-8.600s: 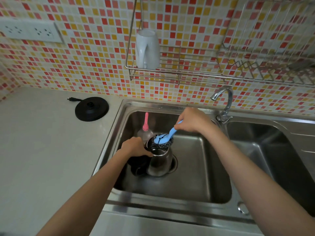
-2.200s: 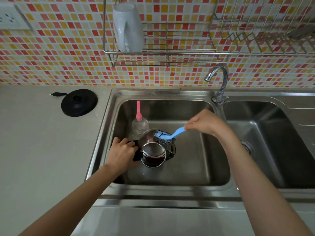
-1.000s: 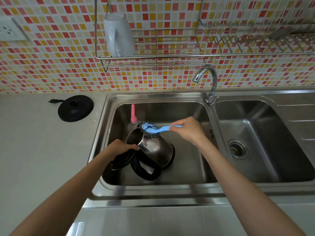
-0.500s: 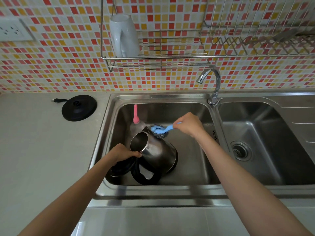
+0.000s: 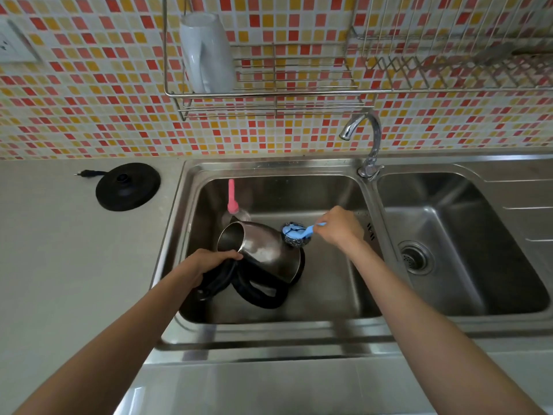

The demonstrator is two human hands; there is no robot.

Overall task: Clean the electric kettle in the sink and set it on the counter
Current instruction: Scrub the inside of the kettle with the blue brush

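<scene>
A steel electric kettle [image 5: 266,253] lies tilted on its side in the left sink basin [image 5: 329,292], mouth toward the left, black handle and open lid below it. My left hand [image 5: 206,262] grips it at the rim and lid. My right hand [image 5: 338,224] holds the blue handle of a steel-wool scrubber [image 5: 294,235], whose head presses on the kettle's upper right side near the base.
A clear bottle with a pink nozzle [image 5: 232,196] stands behind the kettle. The kettle's black power base [image 5: 128,186] sits on the counter at the left. The tap [image 5: 366,145] stands between the basins; a wire rack with a white mug [image 5: 208,52] hangs above.
The scrubber has slid from the kettle's mouth, along its side, to the part near the base. The kettle, earlier upright, now lies tilted with the mouth to the left.
</scene>
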